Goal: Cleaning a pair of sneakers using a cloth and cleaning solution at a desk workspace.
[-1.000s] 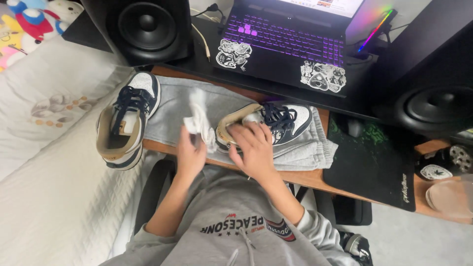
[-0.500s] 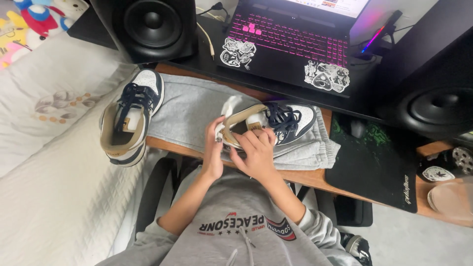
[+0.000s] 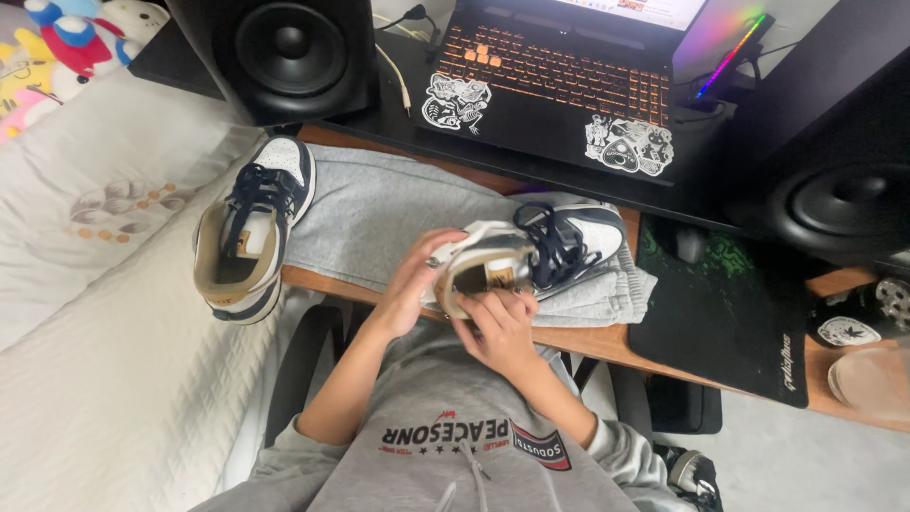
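Observation:
A navy, white and tan sneaker (image 3: pixel 559 248) lies on a folded grey cloth (image 3: pixel 379 213) at the desk's front edge, with its heel toward me. My left hand (image 3: pixel 415 283) presses a small white cloth (image 3: pixel 471 234) against the left side of the heel. My right hand (image 3: pixel 500 327) grips the tan heel collar from the near side, fingers hooked over the opening. The matching second sneaker (image 3: pixel 242 232) rests upright at the desk's left end, apart from both hands.
An open laptop (image 3: pixel 559 85) sits behind the cloth, with black speakers at the left (image 3: pixel 284 52) and right (image 3: pixel 834 190). A dark mouse pad (image 3: pixel 730 313) with a mouse (image 3: pixel 690 245) lies to the right. A white bed (image 3: pixel 104 313) with plush toys (image 3: pixel 66 38) borders the left.
My left hand brought the white cloth from beside the shoe onto its heel. My right hand shifted lower on the heel collar. The laptop keys went from purple to orange.

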